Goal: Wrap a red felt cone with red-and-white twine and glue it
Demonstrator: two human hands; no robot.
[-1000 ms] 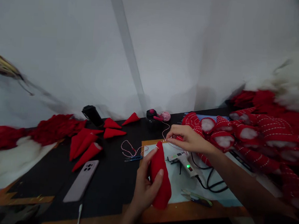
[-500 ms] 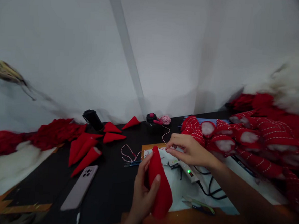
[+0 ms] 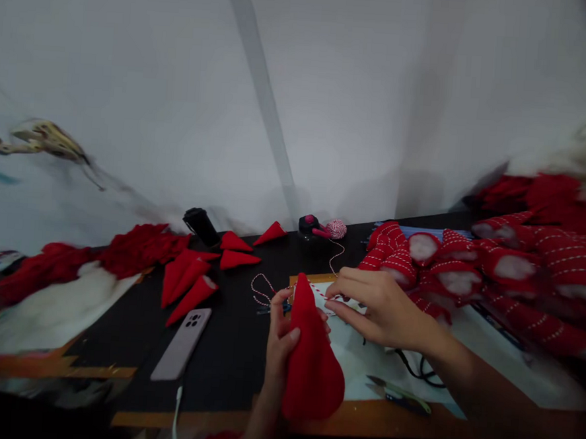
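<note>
Long black tabletop (image 3: 223,381) here, and over on the right sits a big heap of red cones with white stitching and white stuffing (image 3: 532,280), pushed aside so the middle stays free for working (pretty sensible). On the left, plain red felt cones (image 3: 189,286) lie flat near a mauve-grey smartphone (image 3: 181,345), camera side up. The left hand (image 3: 279,351) wraps a plump red felt cone (image 3: 313,373) with its tip up, which seems to keep the tip in easy reach of the right hand (image 3: 386,314). Its fingers are pinched narrow on thin red-and-white twine (image 3: 318,289) right by that tip. The twine leads back toward a small striped spool (image 3: 337,229). Can't tell if it's looped around the tip, since the fingers block it. A black power cord (image 3: 420,373) disappears behind the right hand, so whatever it feeds is hidden. Green-handled snips (image 3: 399,395) lie near the front edge.
</note>
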